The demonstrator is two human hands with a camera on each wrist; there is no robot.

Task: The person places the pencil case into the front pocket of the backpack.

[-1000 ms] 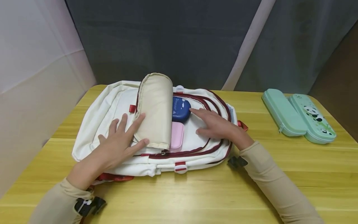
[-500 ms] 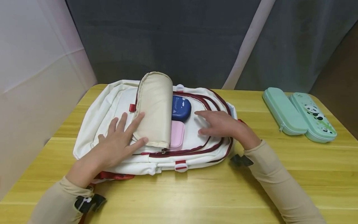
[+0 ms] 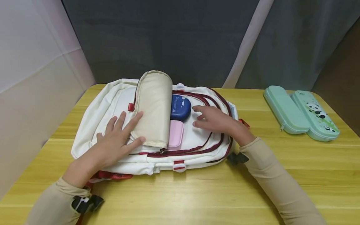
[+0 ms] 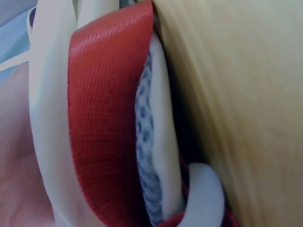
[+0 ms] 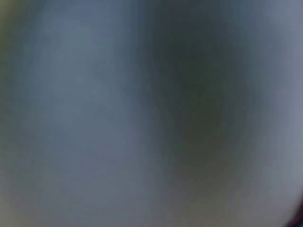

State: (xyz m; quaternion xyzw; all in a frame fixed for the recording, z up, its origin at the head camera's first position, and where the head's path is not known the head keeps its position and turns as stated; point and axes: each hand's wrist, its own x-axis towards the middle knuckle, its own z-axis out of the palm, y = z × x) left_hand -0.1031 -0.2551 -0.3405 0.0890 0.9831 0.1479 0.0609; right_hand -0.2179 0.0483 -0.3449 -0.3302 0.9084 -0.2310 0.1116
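A white backpack (image 3: pixel 121 93) with dark red zips lies flat on the table. Its beige front flap (image 3: pixel 153 109) is folded back to the left. My left hand (image 3: pixel 113 143) rests with spread fingers on the bag and the flap's left edge. Partly under the flap, in the pocket, sit a dark blue case (image 3: pixel 181 107) marked "Dinosaur" and a pink case (image 3: pixel 176 134). Just right of the blue case is my right hand (image 3: pixel 215 120), its fingers loosely bent and holding nothing. In the left wrist view a red strap (image 4: pixel 109 104) runs along the bag's side; the right wrist view is blurred.
Two mint-green pencil cases lie at the table's right: a plain one (image 3: pixel 287 109) and, overlapping or touching it, one with a panda print (image 3: pixel 316 117). A dark curtain (image 3: pixel 168 37) hangs behind the table (image 3: pixel 191 197), and a pale wall (image 3: pixel 39 62) stands at the left.
My right hand has drawn slightly away from the blue case, and its fingers are more bent now. The left hand stays on the flap. The whole view has shifted a little.
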